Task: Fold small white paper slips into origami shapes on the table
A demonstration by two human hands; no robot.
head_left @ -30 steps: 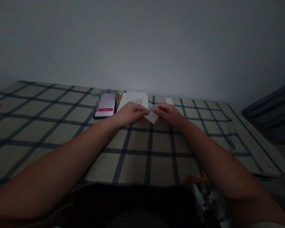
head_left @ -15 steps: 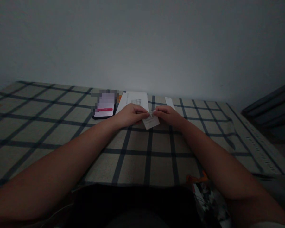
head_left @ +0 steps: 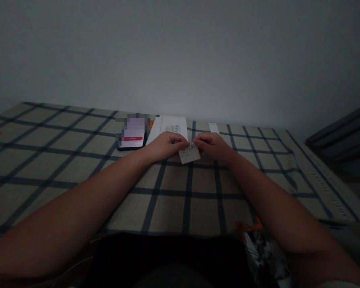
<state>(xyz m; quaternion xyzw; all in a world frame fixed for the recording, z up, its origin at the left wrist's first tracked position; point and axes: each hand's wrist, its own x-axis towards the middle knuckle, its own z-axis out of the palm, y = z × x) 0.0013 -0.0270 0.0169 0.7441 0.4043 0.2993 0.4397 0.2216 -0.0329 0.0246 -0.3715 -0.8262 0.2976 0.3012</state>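
Between my two hands is a small printed slip of paper (head_left: 189, 154), its lower part hanging toward me and its upper edge pinched. My left hand (head_left: 169, 145) is closed on the slip's upper left side, thumb on top. At the upper right, my right hand (head_left: 210, 144) pinches the same slip, its fingertips almost touching those of the left. Behind my left hand lies a white printed box or booklet (head_left: 172, 123), partly covered by that hand. A white strip (head_left: 213, 127) shows just beyond my right hand; its near end is hidden.
A phone (head_left: 132, 138) with a lit screen, partly blurred out, lies left of my hands. The checked cloth (head_left: 168, 212) covers the surface up to a pale wall (head_left: 180, 60). Near my right forearm is an orange item (head_left: 247, 226) beside a patterned one.
The slip has turned slightly between my fingers, its lower edge now lying more level and a little to the left. My fingertips have drawn closer together; everything else looks unchanged.
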